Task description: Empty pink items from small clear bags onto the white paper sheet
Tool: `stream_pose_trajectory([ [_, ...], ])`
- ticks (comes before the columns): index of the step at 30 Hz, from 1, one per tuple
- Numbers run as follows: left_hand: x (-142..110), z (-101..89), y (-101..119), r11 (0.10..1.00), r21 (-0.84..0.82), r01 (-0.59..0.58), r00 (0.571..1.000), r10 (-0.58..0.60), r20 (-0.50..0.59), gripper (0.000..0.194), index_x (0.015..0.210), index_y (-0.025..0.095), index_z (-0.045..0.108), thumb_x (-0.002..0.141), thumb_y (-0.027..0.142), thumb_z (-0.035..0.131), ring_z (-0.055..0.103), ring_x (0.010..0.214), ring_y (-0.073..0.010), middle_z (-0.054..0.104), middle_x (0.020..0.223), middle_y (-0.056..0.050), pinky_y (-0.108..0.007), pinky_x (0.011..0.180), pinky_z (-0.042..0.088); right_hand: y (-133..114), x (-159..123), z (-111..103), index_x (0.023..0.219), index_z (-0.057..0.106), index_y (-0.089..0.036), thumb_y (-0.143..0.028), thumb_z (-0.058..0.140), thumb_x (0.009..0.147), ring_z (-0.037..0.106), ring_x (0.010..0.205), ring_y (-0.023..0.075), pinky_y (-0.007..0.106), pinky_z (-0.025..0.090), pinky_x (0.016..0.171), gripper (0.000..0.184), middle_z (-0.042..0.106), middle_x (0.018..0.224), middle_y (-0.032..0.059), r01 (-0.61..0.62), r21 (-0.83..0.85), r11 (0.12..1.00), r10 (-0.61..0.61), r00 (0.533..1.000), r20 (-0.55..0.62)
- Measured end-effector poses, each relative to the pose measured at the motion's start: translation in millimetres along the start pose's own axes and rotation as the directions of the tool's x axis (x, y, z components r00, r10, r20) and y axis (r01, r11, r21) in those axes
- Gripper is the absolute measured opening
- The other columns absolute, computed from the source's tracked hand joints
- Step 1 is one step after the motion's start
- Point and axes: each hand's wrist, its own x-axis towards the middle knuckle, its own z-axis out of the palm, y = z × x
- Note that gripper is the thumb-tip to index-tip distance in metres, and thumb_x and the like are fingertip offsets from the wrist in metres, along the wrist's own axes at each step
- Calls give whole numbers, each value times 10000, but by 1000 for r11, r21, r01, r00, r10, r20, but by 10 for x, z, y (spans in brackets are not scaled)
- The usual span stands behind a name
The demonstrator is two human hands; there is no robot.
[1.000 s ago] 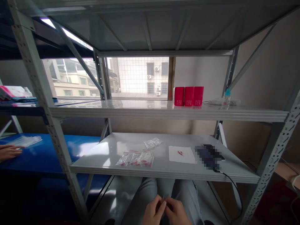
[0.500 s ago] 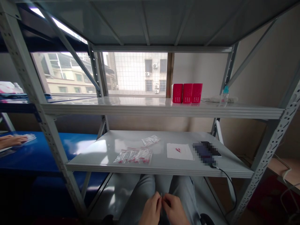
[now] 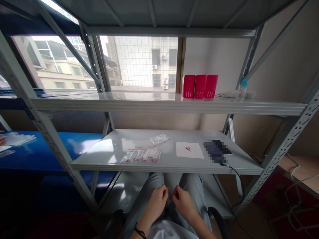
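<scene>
Above my lap, my left hand point(image 3: 159, 198) is closed, thumb against curled fingers. My right hand point(image 3: 183, 201) is closed the same way, a small gap to its right. What either holds, if anything, is hidden or too small to make out. On the shelf in front of them lie several clear zip bags point(image 3: 142, 154) with small pink-red pieces inside, overlapping in a row. Behind these rests another clear bag point(image 3: 159, 139), with no pink visible in it. A white sheet of paper point(image 3: 195, 153) lies to the right, bearing a few small pink-red pieces point(image 3: 187, 148).
Right of the paper lies a blurred dark device point(image 3: 215, 152) with a black cable point(image 3: 235, 171). Red boxes point(image 3: 200, 87) and a teal-capped bottle point(image 3: 242, 89) stand on the upper shelf point(image 3: 149, 105). Another person's hand point(image 3: 3, 140) shows at the far left, over a blue table point(image 3: 64, 146).
My hands, close together before, have drawn apart and appear higher in view. The camera has tilted down. The co-worker's hand at the left has mostly left the view.
</scene>
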Motion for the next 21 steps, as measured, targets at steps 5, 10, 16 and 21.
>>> stream_pose_trajectory([
  [5,-2,-191,83,998,-23,-57,995,59,81,256,832,211,597,1000,174,407,679,850,-199,713,837,-38,-277,730,411,-128,3,-229,893,712,-220,-42,438,829,666,811,175,236,397,718,333,706,849,31,195,-23,981,-189,970,154],
  [10,30,-319,168,986,-87,-141,968,156,195,244,821,218,584,1000,207,418,650,819,-175,698,838,-12,-259,717,402,-285,14,-359,782,757,-210,-116,493,881,659,762,175,258,358,665,297,713,811,52,128,-251,960,-79,977,197],
  [16,55,-342,216,958,-267,-109,989,132,68,329,754,215,594,1011,334,426,627,739,-183,667,747,-24,-276,686,407,-297,16,-430,875,787,-231,-200,671,836,649,735,181,273,335,624,127,717,882,44,73,-308,949,-26,988,154],
  [21,-217,-277,299,587,-733,344,913,-26,407,544,696,188,695,965,624,514,620,578,-182,672,627,-52,-269,553,415,-369,18,-577,1067,800,-216,-264,687,855,641,718,188,274,410,665,246,704,808,39,-37,-102,994,32,998,-49],
])
